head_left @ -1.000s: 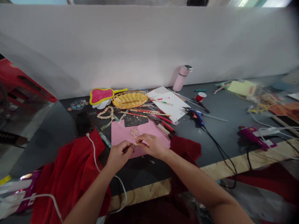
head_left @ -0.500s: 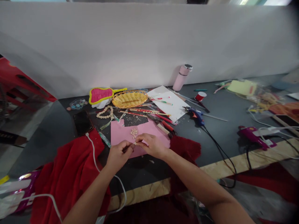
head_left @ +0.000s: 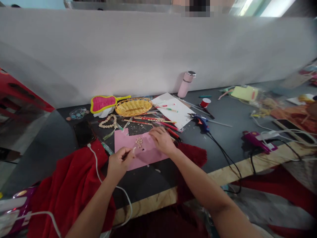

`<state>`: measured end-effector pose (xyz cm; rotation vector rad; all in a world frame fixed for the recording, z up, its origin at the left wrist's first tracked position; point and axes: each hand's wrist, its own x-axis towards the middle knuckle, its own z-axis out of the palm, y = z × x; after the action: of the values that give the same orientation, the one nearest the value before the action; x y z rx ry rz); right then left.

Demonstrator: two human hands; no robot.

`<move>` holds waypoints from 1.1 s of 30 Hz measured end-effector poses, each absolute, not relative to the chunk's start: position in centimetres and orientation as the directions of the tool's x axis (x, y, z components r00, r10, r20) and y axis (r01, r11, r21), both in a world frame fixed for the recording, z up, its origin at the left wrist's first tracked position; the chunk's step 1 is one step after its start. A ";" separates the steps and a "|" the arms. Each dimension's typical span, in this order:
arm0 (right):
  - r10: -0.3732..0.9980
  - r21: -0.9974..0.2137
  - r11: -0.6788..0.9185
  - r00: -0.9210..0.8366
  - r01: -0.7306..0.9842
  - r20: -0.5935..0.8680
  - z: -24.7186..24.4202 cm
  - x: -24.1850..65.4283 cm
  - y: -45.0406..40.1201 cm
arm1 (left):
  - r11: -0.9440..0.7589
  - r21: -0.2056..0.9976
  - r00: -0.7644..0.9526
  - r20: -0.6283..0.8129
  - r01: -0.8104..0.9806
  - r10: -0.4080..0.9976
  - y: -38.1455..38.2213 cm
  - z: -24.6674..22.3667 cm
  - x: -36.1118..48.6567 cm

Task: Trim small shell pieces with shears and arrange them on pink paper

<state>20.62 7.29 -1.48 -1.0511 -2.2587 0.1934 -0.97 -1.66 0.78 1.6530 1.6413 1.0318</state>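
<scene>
My left hand [head_left: 120, 162] pinches a small pale piece [head_left: 134, 151] over the lower left of a pink sheet [head_left: 146, 158]. Just beyond its fingertips, a little pile of pale beads [head_left: 139, 142] lies on that sheet, with a tiny dark bit beside it. My right hand [head_left: 162, 140] is over the sheet's upper right, fingers bent and pointing left, close to the tools at its edge. Whether it holds anything is hidden. Behind the sheet are sticks [head_left: 148, 119] and a heart-shaped string of beads [head_left: 108, 121].
A yellow basket [head_left: 133, 107], a pink mirror-shaped piece [head_left: 102, 103] and a pink bottle [head_left: 186, 84] stand along the wall. To the right are a blue glue gun [head_left: 201, 122] and red thread spool [head_left: 205, 102]. Red cloth [head_left: 74, 178] and a phone [head_left: 84, 133] are at left.
My hands, which met over the sheet, have come apart. The right one has moved up and away from the left, which keeps a pale piece. The whole view has shifted slightly.
</scene>
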 end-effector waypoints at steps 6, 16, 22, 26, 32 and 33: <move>0.914 -0.269 0.288 -0.180 0.919 0.364 -1.6 23.6 8.9 | -0.104 0.830 -0.037 0.149 0.548 0.988 -1.6 0.4 -1.0; 0.978 -0.079 0.208 -0.208 0.975 0.009 -0.3 25.2 7.8 | -0.139 0.827 -0.040 0.192 0.544 0.981 -1.2 0.1 -1.6; 0.979 -0.087 0.204 -0.204 0.975 0.015 1.6 26.5 7.4 | -0.150 0.807 -0.042 0.211 0.571 0.977 -1.1 -0.4 -1.8; 0.991 -0.353 0.132 -0.127 0.926 0.038 2.5 28.4 6.5 | -0.151 0.830 -0.037 0.202 0.538 0.979 -1.1 -0.4 -1.8; 0.980 -1.000 -0.002 -0.199 0.020 -0.006 3.5 26.9 5.1 | -0.088 0.943 -0.083 0.121 0.321 0.989 -1.2 0.3 -1.5; 0.964 -0.998 -0.038 -0.267 -0.058 -0.021 3.7 26.0 4.9 | -0.059 0.958 -0.101 0.091 0.280 0.991 -1.2 0.4 -1.5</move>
<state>26.01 4.92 3.73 -1.0446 -1.3408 1.4567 -1.46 -1.20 0.42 1.4182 1.4655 1.2051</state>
